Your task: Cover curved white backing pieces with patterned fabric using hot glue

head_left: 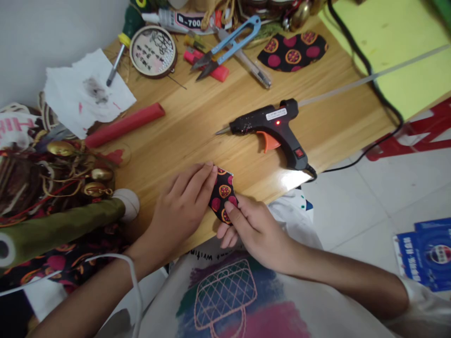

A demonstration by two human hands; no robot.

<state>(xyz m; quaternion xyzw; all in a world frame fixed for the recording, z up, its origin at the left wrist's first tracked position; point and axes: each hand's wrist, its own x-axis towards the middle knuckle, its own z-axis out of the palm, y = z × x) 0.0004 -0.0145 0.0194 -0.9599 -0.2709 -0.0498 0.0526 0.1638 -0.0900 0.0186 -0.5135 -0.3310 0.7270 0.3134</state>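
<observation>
A small dark fabric piece (pixel 224 191) with orange and magenta round prints lies between my two hands, near the table's front edge. My right hand (pixel 259 232) grips its lower right side, thumb on top and the other fingers curled beneath. My left hand (pixel 186 197) is closed along its left edge, fingers pressed together with the tips at its upper corner; the left thumb is hidden. Just beyond my hands lies a black glue gun (pixel 271 122) with an orange trigger and a lit red light. A clear glue stick (pixel 338 87) extends from its rear.
Blue thread snips (pixel 229 47), a matching fabric piece (pixel 293 51) and a glue tube (pixel 186 21) lie at the back. Left are a red tube (pixel 125 124), stained paper (pixel 88 91), a green fabric roll (pixel 66 225) and bells (pixel 102 173). A black cord (pixel 382 98) crosses yellow sheets (pixel 405 47).
</observation>
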